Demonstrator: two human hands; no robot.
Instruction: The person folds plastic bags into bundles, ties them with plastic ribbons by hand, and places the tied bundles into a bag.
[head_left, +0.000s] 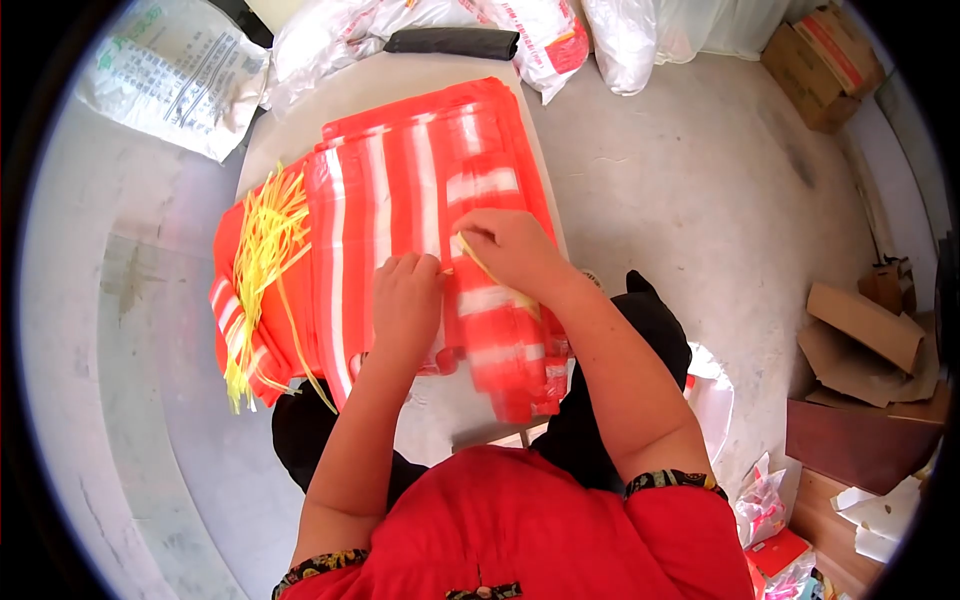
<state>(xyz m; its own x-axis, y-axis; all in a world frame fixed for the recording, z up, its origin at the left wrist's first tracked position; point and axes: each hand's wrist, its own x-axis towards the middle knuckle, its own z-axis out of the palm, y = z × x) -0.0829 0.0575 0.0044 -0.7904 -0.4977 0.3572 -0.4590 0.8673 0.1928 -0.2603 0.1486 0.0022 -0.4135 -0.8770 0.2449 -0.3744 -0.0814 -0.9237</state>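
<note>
Red-and-white striped plastic bags lie in a flat stack in front of me. On the right of the stack is a narrow folded bundle of the same bags. My right hand is over this bundle, its fingers pinching a thin yellow strip that runs down under the wrist. My left hand rests at the bundle's left edge with fingers curled in; what they grip is hidden. A heap of yellow strips lies across the left side of the stack.
The bags lie on a pale table. At its far end are a black roll and white printed sacks. Cardboard boxes stand far right, with an opened carton nearer on the right. My knees flank the table's near end.
</note>
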